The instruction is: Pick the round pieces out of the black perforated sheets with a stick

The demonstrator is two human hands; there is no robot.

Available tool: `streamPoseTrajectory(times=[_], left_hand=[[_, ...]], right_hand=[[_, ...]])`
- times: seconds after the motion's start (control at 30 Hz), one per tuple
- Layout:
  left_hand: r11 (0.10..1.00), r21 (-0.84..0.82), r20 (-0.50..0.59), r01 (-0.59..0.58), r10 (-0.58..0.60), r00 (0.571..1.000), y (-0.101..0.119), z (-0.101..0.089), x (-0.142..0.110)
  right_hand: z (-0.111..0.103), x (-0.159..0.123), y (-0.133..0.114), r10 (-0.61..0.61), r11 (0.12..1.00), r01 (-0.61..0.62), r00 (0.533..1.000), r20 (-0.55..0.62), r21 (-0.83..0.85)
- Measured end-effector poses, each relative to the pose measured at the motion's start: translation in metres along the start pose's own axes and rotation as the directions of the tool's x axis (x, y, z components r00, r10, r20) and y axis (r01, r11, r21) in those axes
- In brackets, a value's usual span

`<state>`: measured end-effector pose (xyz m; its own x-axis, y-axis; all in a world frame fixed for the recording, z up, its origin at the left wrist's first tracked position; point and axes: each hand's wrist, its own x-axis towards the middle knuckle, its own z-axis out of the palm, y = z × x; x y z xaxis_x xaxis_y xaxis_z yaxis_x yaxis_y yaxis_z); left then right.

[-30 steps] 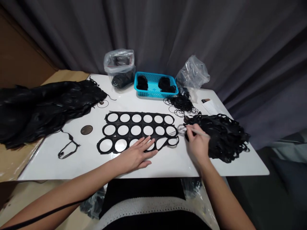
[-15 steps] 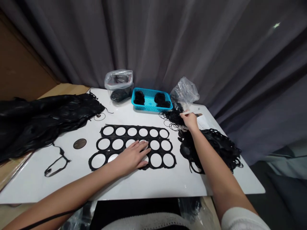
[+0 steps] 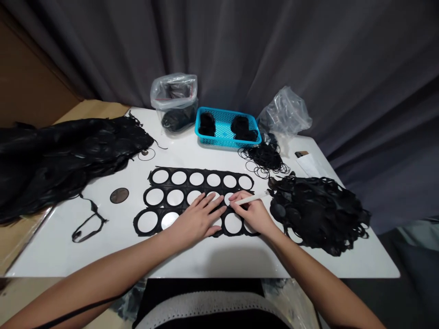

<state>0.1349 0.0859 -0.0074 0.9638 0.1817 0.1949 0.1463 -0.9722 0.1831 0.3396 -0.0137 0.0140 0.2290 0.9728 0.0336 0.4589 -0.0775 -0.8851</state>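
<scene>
A thin black sheet [image 3: 164,207] with rows of round holes lies flat on the white table. My left hand [image 3: 199,214] rests on its middle, palm down, fingers spread. Pinched in my right hand [image 3: 251,211] is a white pen-like tool [image 3: 252,198], its tip low over a hole near the sheet's right side. Whether the tip touches the sheet is too small to tell. Beyond the sheet sits a tangle of thin black rings [image 3: 265,157]. To the right of my right hand lies a heap of black scraps with holes [image 3: 318,212].
At the back stand a blue basket [image 3: 228,141] with black ring bundles, a bagged clear container [image 3: 174,103] and a crumpled plastic bag [image 3: 286,112]. Black sheets [image 3: 68,160] pile up at left, near a dark disc [image 3: 119,195] and a loose black strip [image 3: 89,225].
My right hand has come from the ring tangle at the back right to the holed sheet, still holding the white tool. My left hand stays on the sheet. The camera view has shifted slightly.
</scene>
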Motion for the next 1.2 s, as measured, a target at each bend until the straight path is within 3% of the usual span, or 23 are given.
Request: streamPoseTrajectory(times=[0.33,0.5,0.6,0.7,0.77,0.83,0.93,1.0,1.1,1.2], left_hand=[[0.999,-0.045,-0.013,-0.002,0.001,1.000,0.000,0.001,-0.001],[0.999,-0.047,-0.001,-0.003,0.003,1.000,0.000,0.000,0.000],[0.999,-0.051,0.010,-0.003,0.004,1.000,-0.002,0.000,0.000],[0.997,-0.079,0.012,0.011,-0.011,1.000,-0.004,0.001,-0.001],[0.996,-0.088,0.018,0.021,-0.019,1.000,-0.004,0.001,-0.003],[0.996,-0.082,0.022,0.025,-0.024,0.999,-0.003,0.001,-0.005],[0.998,-0.053,0.026,0.025,-0.024,0.999,-0.002,-0.002,-0.004],[1.000,-0.024,0.028,0.020,-0.019,0.999,-0.003,-0.005,0.002],[0.999,0.020,0.032,0.035,-0.035,0.999,-0.009,-0.009,0.018],[0.995,0.073,0.019,0.074,-0.076,0.997,-0.018,-0.007,0.032]], right_hand=[[-0.003,0.003,0.007,0.011,1.000,-0.011,1.000,-0.008,-0.020],[0.000,-0.003,0.001,-0.075,0.986,0.074,0.997,-0.002,-0.147],[0.006,-0.009,-0.001,-0.223,0.914,0.240,0.971,0.092,-0.328],[-0.004,-0.005,0.006,-0.299,0.768,0.334,0.941,0.156,-0.546],[-0.025,0.007,0.015,-0.280,0.693,0.217,0.960,0.020,-0.688],[-0.052,0.023,0.023,-0.242,0.656,0.004,0.948,-0.205,-0.755],[-0.083,0.045,0.028,-0.163,0.727,-0.174,0.896,-0.413,-0.664],[-0.085,0.054,0.026,-0.070,0.838,-0.175,0.905,-0.420,-0.517],[-0.060,0.062,0.018,0.045,0.960,-0.113,0.965,-0.258,-0.256],[-0.030,0.064,0.014,0.082,0.991,-0.091,0.993,-0.085,-0.100]])
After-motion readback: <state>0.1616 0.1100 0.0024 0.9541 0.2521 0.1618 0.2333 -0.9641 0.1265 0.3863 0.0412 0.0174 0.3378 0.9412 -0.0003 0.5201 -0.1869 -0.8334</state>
